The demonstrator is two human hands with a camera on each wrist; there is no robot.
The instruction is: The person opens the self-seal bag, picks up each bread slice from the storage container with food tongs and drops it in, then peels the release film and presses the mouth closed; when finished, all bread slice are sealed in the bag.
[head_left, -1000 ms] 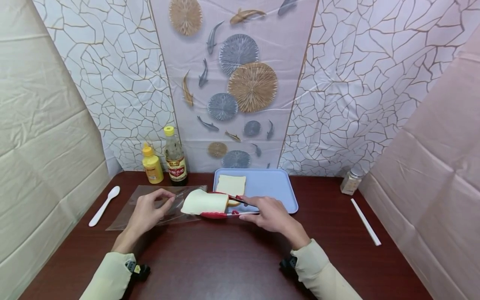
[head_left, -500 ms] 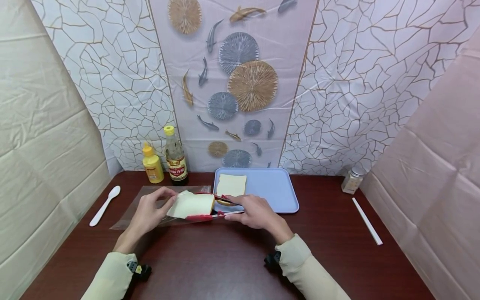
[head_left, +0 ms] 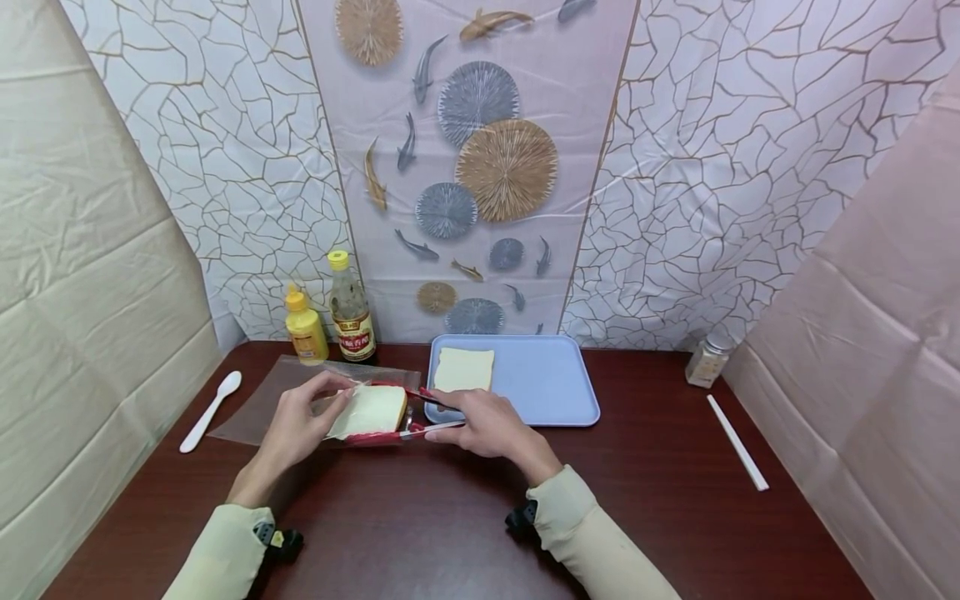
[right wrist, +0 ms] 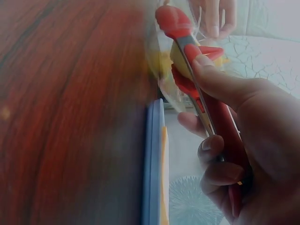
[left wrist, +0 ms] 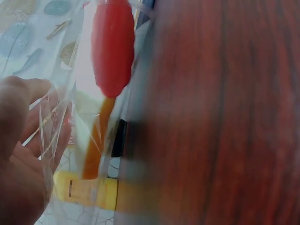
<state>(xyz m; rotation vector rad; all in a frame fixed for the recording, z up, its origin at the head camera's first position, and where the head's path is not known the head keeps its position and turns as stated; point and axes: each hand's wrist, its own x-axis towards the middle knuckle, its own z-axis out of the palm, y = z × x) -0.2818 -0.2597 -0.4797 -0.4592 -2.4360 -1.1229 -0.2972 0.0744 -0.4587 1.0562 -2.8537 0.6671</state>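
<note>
My right hand (head_left: 476, 427) grips red-tipped tongs (head_left: 408, 414) that clamp a slice of white bread (head_left: 367, 411). The bread sits partly inside the mouth of a clear plastic bag (head_left: 262, 404), and my left hand (head_left: 300, 421) pinches the bag's open edge. In the right wrist view my fingers (right wrist: 220, 140) curl round the tongs' red handles (right wrist: 225, 136). The left wrist view shows a red tong tip (left wrist: 112, 47) behind the bag film (left wrist: 56, 122) beside my left hand (left wrist: 23, 154). A second bread slice (head_left: 465, 369) lies on the blue tray (head_left: 551, 392).
A yellow squeeze bottle (head_left: 304, 327) and a dark sauce bottle (head_left: 350, 312) stand at the back left. A white spoon (head_left: 208, 411) lies at the left, a small jar (head_left: 706, 360) and a white stick (head_left: 737, 453) at the right. Cloth walls close in the dark wooden table (head_left: 450, 517).
My right hand has carried the tongs and bread leftward, from beside the tray into the bag's mouth. My left hand stayed holding the bag's edge open.
</note>
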